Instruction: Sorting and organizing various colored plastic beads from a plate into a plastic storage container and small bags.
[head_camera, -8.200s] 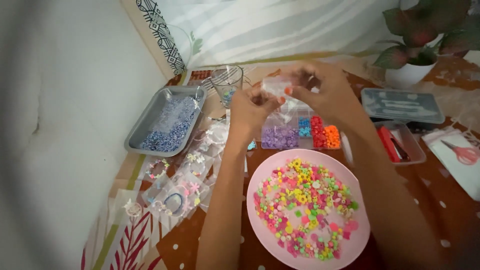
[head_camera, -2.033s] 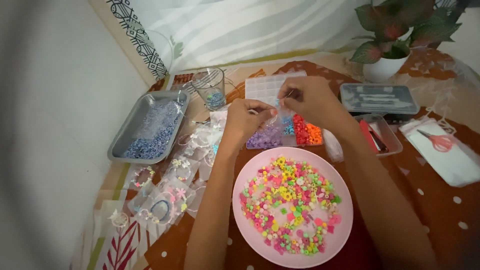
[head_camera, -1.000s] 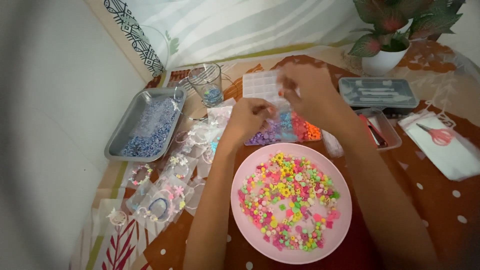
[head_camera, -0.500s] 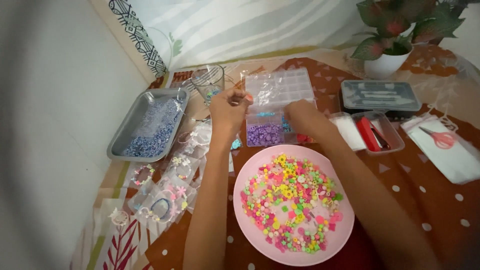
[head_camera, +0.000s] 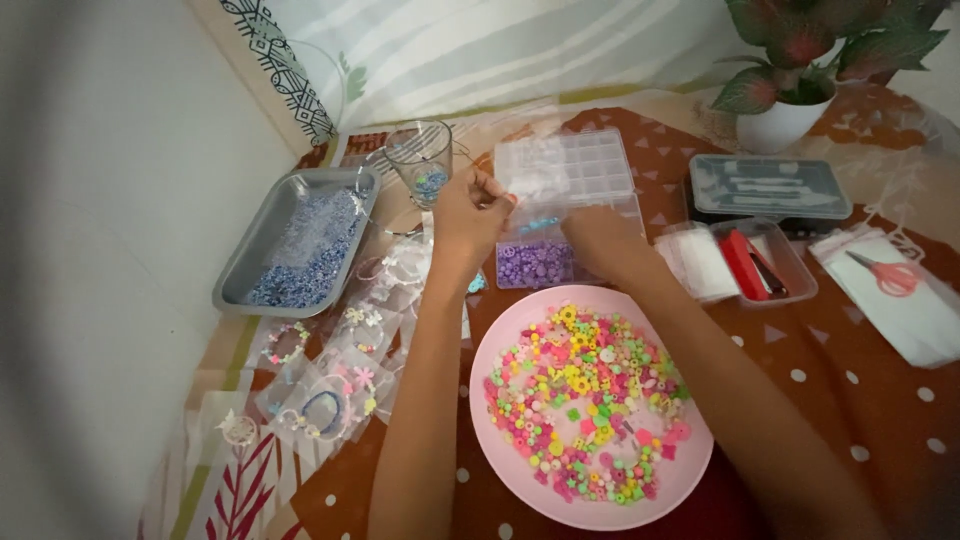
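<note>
Bead-threading step: left hand (head_camera: 470, 215) pinching fine cord; right hand (head_camera: 592, 240) resting on bead organiser box (head_camera: 565, 185), grip unclear. Next move needs steady bead pickup.

Clear plastic bracelet packets (head_camera: 335, 375) left of pink plate (head_camera: 500, 455)

Left hand (head_camera: 468, 215) raised with fingertips pinched shut over something too small to tell, just beside a clear glass cup (head_camera: 420, 160); right hand (head_camera: 597, 240) rests on the clear compartment bead box (head_camera: 565, 170). Pink plate (head_camera: 690, 470) of mixed colourful beads sits near the arms. Grey tray (head_camera: 240, 265) of blue beads at left, scissors (head_camera: 888, 275) far right.
</note>
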